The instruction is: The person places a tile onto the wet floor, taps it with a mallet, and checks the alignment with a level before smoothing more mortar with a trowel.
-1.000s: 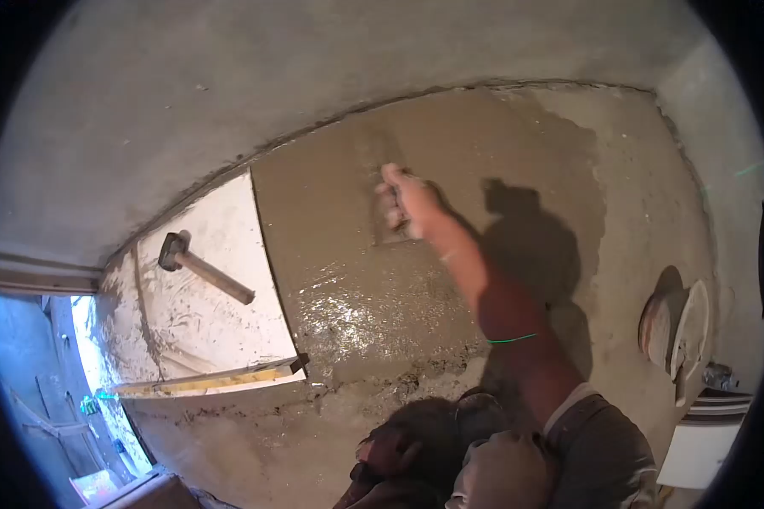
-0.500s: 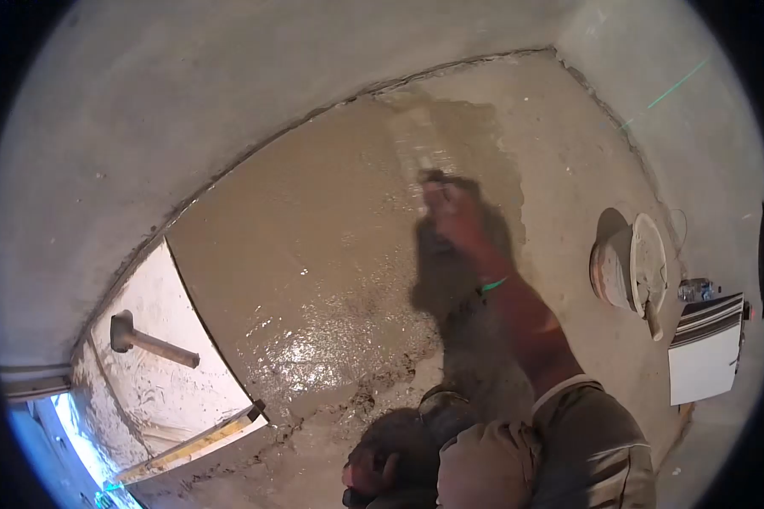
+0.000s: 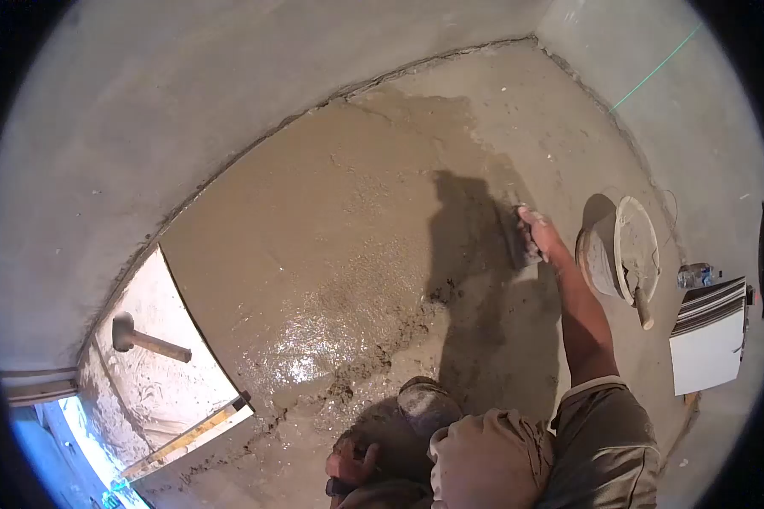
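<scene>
My right hand is closed round the handle of a trowel, whose dark blade rests against the floor at the right edge of the wet mortar. Low in the view, my left hand, with a watch at the wrist, is near my knee; whether it holds anything is hard to see. Wet, shiny mortar covers the middle of the floor, with a rough, crumbly edge nearest me. My arm's shadow falls left of the trowel.
A bucket with a handled tool stands at the right, near a bottle and a striped white board. At the left a mallet lies on a white panel beside a wooden strip. Walls border the floor.
My right hand has moved right and a little towards me with the trowel, from the middle of the wet mortar to its right edge. The view has shifted slightly.
</scene>
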`<action>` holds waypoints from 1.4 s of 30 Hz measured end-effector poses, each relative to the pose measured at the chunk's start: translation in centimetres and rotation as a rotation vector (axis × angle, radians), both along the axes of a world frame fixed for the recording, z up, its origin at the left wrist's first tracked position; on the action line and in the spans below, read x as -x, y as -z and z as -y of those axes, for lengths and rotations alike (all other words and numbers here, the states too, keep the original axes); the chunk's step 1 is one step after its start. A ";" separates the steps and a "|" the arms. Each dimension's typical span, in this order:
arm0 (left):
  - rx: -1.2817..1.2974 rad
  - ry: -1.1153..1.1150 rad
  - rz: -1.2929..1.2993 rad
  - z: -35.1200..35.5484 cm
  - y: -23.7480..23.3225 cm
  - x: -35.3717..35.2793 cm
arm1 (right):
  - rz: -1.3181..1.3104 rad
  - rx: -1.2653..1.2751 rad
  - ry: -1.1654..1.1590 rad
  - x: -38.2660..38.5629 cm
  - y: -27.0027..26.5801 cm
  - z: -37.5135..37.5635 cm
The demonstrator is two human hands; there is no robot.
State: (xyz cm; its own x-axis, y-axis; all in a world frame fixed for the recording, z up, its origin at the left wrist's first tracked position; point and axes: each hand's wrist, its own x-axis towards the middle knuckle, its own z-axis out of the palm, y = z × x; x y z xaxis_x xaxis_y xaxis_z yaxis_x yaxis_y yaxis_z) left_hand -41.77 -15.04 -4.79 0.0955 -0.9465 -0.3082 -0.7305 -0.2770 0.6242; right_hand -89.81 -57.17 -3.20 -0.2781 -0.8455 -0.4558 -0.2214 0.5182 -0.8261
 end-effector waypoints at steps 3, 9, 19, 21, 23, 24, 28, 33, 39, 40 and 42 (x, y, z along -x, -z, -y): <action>-0.090 0.001 0.004 0.6 -0.7 0.2 | 0.100 -0.022 -0.084 -3.8 -1.2 -0.8; 0.108 -0.003 0.006 -0.5 0.0 0.0 | 0.319 0.023 -0.062 -5.0 -0.3 -2.2; -0.288 -0.036 -0.026 0.6 -1.9 -0.1 | 0.280 0.044 -0.179 -16.3 -3.9 0.9; -0.305 -0.032 -0.045 0.4 -1.7 -0.1 | 0.297 0.075 -0.226 -20.4 -3.2 2.3; -0.321 -0.038 -0.084 0.5 -1.9 -0.4 | 0.275 0.105 -0.274 -25.7 -2.6 3.4; -0.344 -0.039 -0.127 0.6 -1.9 -0.4 | 0.239 0.107 -0.283 -28.4 -2.5 3.9; -0.207 -0.042 -0.094 -0.2 -0.8 -0.3 | 0.245 0.153 -0.553 -37.0 -1.2 5.9; -0.054 0.013 -0.060 -1.6 1.6 -0.3 | 0.132 0.207 -0.408 -40.4 1.1 6.9; -0.328 0.053 -0.133 0.2 -1.9 -1.0 | 0.591 -0.040 -0.141 -40.2 0.5 8.0; -0.330 0.053 -0.131 0.2 -1.7 -1.1 | 0.592 -0.041 -0.141 -40.8 0.7 8.0; 0.088 0.050 -0.205 0.2 -1.3 -1.1 | 0.658 -0.009 -0.211 -42.6 1.5 7.8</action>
State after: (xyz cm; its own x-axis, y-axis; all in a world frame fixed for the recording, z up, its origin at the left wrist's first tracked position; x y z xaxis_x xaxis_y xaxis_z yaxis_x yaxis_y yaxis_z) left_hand -40.69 -15.22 -3.49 -0.0086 -0.9726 -0.2325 -0.5977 -0.1814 0.7809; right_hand -47.18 -64.95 -4.68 0.2288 -0.8467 -0.4804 0.2278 0.5264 -0.8192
